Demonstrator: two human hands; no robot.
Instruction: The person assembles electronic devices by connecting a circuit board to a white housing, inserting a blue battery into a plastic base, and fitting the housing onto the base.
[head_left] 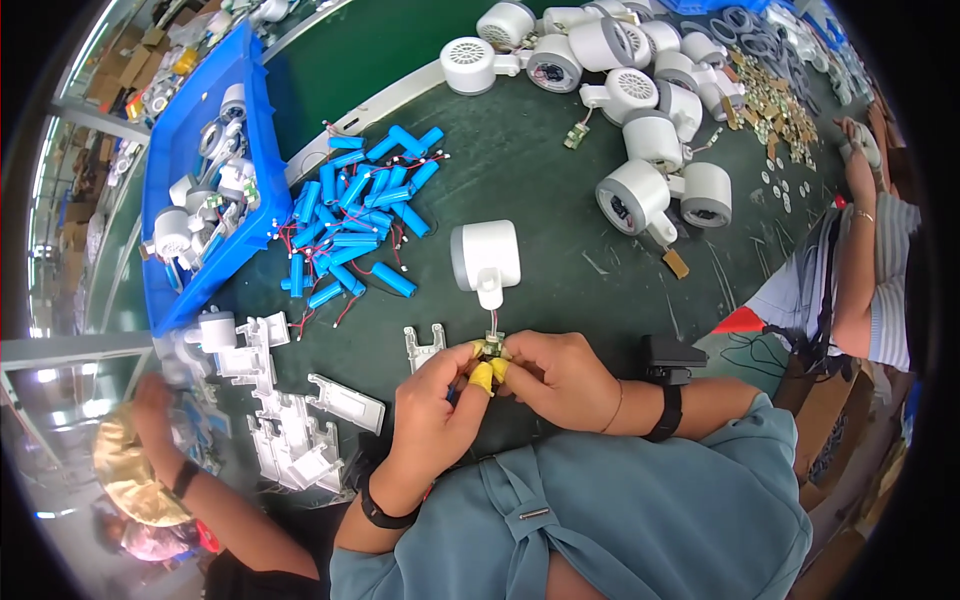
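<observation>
Two hands of ours, the left hand (437,400) and the right hand (562,375), meet close in front of our body, above a dark green work surface (570,290). Between our fingertips we pinch a small green circuit board (492,349), with both hands closed in on it; our remaining fingers curl mostly out of sight, and we cannot tell what they touch. Yellow finger covers (482,377) show on our thumb tips. From the board, thin wires (494,322) run up to a white cylindrical housing with a grey rim (494,250), which lies just beyond our fingers, its short neck pointing toward us.

Just beside our left hand we see a white plastic two-pronged bracket (422,350), and farther left a heap of similar white plastic pieces (296,445). Past those lies a loose pile of blue cylindrical cells with red leads (350,210), near a blue plastic bin (263,130) that holds white and grey parts. Toward the far right we have a cluster of white housings (652,138), small tan boards (775,115) and grey rings (740,22). Another person's hand (858,140) shows beside them, and a second co-worker's forearm (235,510) reaches in at our left.
</observation>
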